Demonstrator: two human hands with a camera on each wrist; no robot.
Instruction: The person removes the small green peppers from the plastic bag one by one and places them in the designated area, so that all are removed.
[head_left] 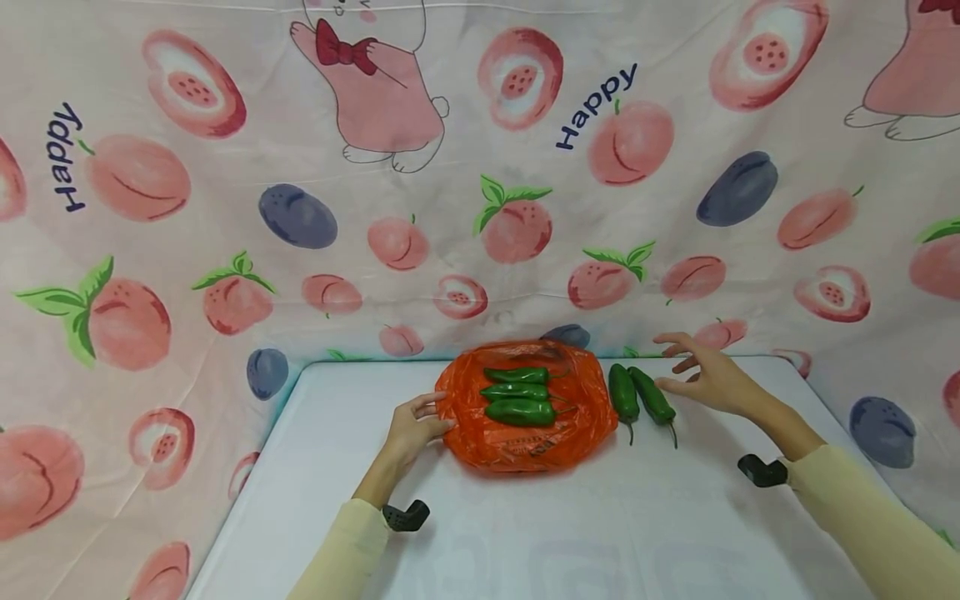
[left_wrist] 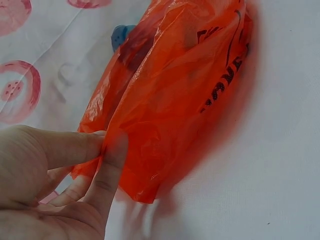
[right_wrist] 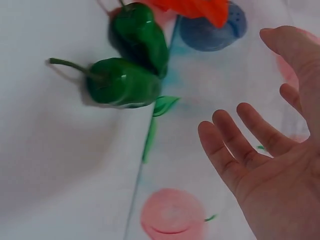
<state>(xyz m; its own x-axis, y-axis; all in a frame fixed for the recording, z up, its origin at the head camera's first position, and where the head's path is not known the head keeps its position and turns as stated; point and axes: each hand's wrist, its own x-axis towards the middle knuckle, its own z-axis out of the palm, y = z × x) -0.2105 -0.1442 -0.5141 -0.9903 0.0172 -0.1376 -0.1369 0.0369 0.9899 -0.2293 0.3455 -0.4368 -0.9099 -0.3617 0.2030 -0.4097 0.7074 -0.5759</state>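
An orange plastic bag (head_left: 468, 446) lies spread on the white table. Three green peppers (head_left: 519, 412) show side by side in its middle; whether they rest on the bag or inside its mouth I cannot tell. My left hand (head_left: 412, 427) pinches the bag's left edge between thumb and fingers, seen closely in the left wrist view. Just right of the bag lie two more green peppers (head_left: 651, 395), stems toward me. My right hand (head_left: 708, 379) hovers beside them, fingers spread and holding nothing. In the right wrist view those peppers (right_wrist: 122, 82) are apart from the fingers.
The white table (head_left: 337, 433) reaches back to a hanging cloth (head_left: 420, 308) printed with fruit and cartoon figures. Dark wrist devices (head_left: 762, 470) sit on both forearms. Bare tabletop extends in front of the bag.
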